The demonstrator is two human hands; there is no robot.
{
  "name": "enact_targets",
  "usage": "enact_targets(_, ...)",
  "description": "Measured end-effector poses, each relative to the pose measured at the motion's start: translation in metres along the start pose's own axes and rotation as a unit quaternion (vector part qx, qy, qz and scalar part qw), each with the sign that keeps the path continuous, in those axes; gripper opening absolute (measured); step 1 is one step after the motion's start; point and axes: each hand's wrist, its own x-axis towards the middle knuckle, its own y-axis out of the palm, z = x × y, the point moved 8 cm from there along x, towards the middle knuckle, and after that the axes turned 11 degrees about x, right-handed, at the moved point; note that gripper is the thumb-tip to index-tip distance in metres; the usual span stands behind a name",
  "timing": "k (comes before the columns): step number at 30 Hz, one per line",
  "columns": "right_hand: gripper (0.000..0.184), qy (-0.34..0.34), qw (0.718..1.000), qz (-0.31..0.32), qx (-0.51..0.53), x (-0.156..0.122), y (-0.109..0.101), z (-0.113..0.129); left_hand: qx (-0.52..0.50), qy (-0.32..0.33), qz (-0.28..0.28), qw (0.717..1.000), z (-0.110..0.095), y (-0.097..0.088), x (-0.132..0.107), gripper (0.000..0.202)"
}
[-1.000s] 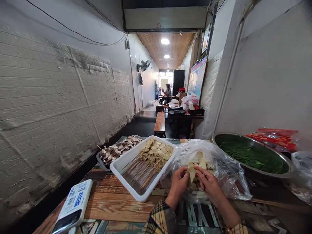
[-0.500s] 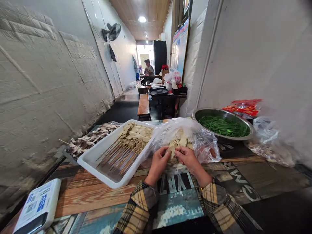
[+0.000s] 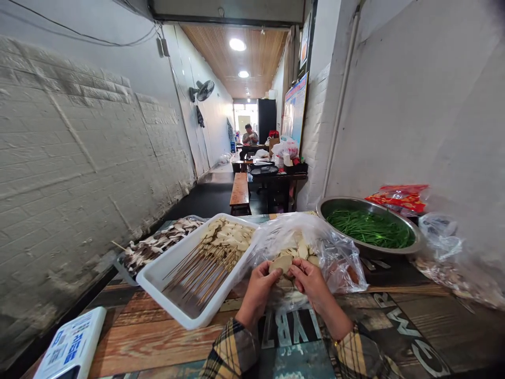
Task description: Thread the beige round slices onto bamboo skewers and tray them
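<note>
Beige slice (image 3: 280,263), probably light, tearable; edge hold best; left hand (image 3: 261,281) pinches it; right hand (image 3: 312,281) pinched nearly closed, contents unclear.

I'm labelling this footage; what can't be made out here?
All in the head view:
Pale slice: sides partly covered by left hand and right hand.
White device: near end cut off by the bottom edge.
Far person: anything held is too small to name.
Plastic bag: lower contents hidden by its folds and the hands.
</note>
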Motion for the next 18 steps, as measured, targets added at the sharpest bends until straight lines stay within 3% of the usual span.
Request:
enact_targets(7,0.061,-0.026,0.999,-0.01,-0.018,-0.004,-0.005,0.004,-0.016,-0.001,-0.026,1.0,-0.001,-0.002,0.0,0.027)
enact_targets(12,0.055,-0.02,0.999,0.017,-0.03,-0.007,-0.002,0.001,-0.021,0.004,-0.058,0.998,0.002,-0.009,0.003,0.024)
enact_targets(18,0.048,-0.033,0.994,0.039,-0.098,-0.014,0.005,0.003,0.0,0.005,-0.059,0.998,-0.001,-0.01,0.003,0.023)
